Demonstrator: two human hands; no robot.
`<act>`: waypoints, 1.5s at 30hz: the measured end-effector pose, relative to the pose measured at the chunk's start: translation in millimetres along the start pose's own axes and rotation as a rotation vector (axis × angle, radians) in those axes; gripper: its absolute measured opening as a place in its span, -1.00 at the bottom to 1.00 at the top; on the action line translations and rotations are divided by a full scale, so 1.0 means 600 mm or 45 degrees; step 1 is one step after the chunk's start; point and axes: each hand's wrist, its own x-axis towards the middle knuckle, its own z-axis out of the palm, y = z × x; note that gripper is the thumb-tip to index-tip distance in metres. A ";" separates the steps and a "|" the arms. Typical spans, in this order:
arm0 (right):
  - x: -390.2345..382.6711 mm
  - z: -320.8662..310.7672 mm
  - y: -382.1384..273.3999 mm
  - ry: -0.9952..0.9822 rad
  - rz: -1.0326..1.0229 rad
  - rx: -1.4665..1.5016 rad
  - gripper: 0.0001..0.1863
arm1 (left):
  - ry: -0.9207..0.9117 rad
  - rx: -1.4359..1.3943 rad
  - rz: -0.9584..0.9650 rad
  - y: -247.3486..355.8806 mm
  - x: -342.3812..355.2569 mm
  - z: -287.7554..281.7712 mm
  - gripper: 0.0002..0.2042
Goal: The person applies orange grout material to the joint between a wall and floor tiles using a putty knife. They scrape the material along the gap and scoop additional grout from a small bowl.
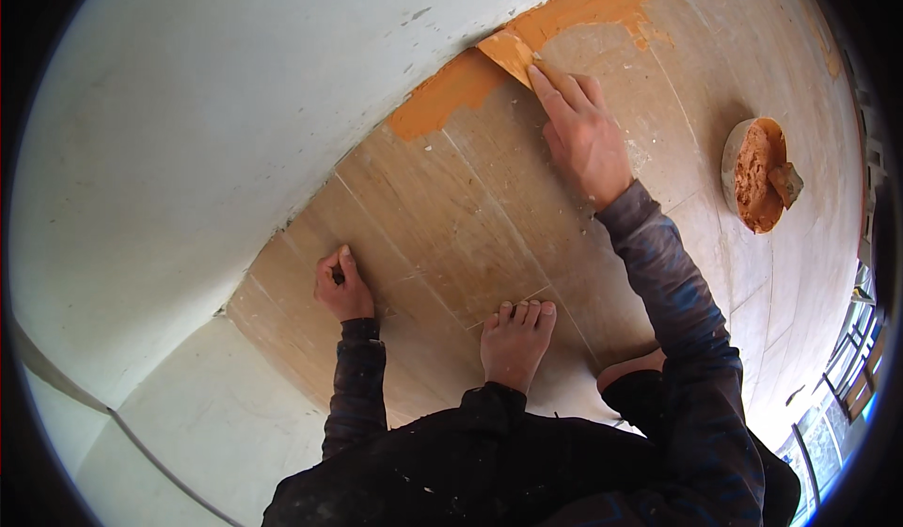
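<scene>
My right hand (588, 136) grips a putty knife (511, 55), its wide blade smeared with orange paste. The blade lies where the wood-look floor meets the white wall, on a band of orange paste (442, 99) spread along that edge. My left hand (344, 287) is closed over the planks near the wall, thumb and fingers curled together; whatever it may hold is hidden. Off to the right of my right hand stands a round tub (755, 174) filled with rough reddish-orange paste. A brownish, paste-coated piece (786, 185) rests at its rim; its kind is unclear.
The white wall (235, 103) runs diagonally along the left. My bare foot (517, 343) stands on the floor planks (451, 216) between my arms, the other partly hidden by my right arm. More orange paste (602, 5) covers the far floor edge. Window-like frames (837, 414) show at lower right.
</scene>
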 end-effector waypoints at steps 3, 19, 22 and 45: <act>0.007 0.020 0.007 0.008 -0.056 -0.126 -0.43 | 0.001 -0.028 0.004 0.003 -0.001 0.003 -0.86; 0.009 0.018 0.015 -0.052 -0.136 -0.302 -0.48 | -0.012 -0.082 -0.025 0.005 -0.002 0.007 -0.86; 0.003 0.023 -0.007 -0.059 -0.120 -0.208 -0.49 | 0.016 -0.029 0.004 -0.003 0.000 0.002 -0.86; 0.015 0.029 0.012 -0.025 -0.076 -0.265 -0.47 | 0.005 -0.025 0.001 0.000 0.001 0.004 -0.86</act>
